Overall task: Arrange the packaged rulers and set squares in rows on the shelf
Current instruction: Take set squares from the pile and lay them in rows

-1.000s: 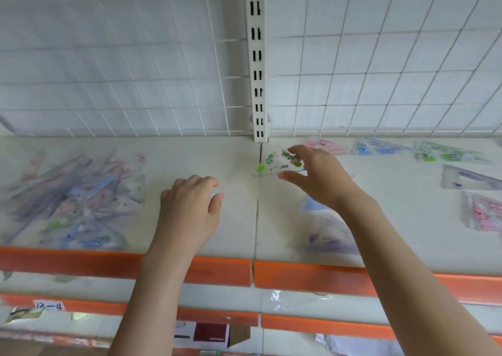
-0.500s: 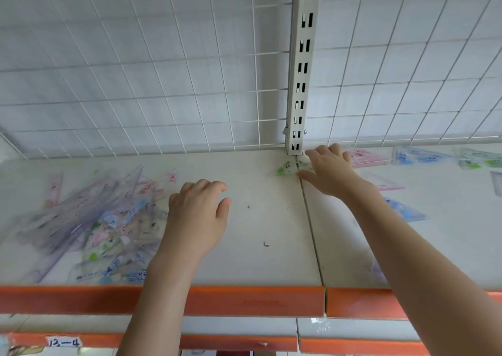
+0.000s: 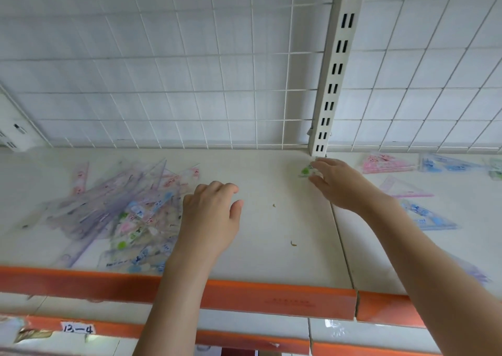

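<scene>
Two shelf boards [image 3: 271, 247] meet at a seam below the slotted post [image 3: 335, 65]. Left of it lies the loose pile of packets [image 3: 119, 209], just beside the left hand [image 3: 210, 217], whose loosely curled fingers hold nothing. At the back, the right hand [image 3: 339, 184] pinches a green set square packet [image 3: 306, 170], pointing left from its fingertips.

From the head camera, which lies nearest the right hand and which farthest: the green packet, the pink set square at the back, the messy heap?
1. Green packet, at the right hand's fingertips.
2. Pink set square, back row, to the hand's right.
3. Heap, far left, beyond the left hand.
</scene>
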A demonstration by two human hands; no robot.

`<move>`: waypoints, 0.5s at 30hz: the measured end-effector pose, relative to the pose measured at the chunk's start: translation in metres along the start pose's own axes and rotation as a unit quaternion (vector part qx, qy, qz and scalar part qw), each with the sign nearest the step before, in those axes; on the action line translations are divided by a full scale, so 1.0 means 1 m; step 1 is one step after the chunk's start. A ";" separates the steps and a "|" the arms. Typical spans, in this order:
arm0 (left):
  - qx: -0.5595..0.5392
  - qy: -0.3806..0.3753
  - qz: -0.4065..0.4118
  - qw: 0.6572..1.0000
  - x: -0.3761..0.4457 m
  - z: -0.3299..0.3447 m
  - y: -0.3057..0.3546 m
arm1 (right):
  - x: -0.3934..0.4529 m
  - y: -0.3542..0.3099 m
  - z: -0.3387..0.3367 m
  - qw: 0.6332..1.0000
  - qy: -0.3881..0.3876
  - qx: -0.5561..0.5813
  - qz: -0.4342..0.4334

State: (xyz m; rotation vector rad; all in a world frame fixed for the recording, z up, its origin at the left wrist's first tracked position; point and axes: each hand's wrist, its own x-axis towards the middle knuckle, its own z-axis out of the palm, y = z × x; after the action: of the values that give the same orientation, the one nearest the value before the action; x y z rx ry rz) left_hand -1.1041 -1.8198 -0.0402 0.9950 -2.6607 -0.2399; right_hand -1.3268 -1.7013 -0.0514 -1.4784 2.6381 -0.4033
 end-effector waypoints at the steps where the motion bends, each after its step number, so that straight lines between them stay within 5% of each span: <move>1: 0.001 0.001 -0.002 1.000 0.000 -0.002 -0.004 | 0.001 -0.009 -0.003 1.000 0.009 0.003 -0.010; 15: 0.099 -0.075 -0.098 0.987 -0.005 -0.032 -0.109 | 0.016 -0.148 0.013 0.984 0.015 0.030 -0.177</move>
State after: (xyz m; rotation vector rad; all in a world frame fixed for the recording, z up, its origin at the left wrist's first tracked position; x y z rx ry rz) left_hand -1.0232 -1.8991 -0.0386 1.3531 -2.7632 -0.0958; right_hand -1.2110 -1.7907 -0.0231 -1.9387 2.3545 -0.5296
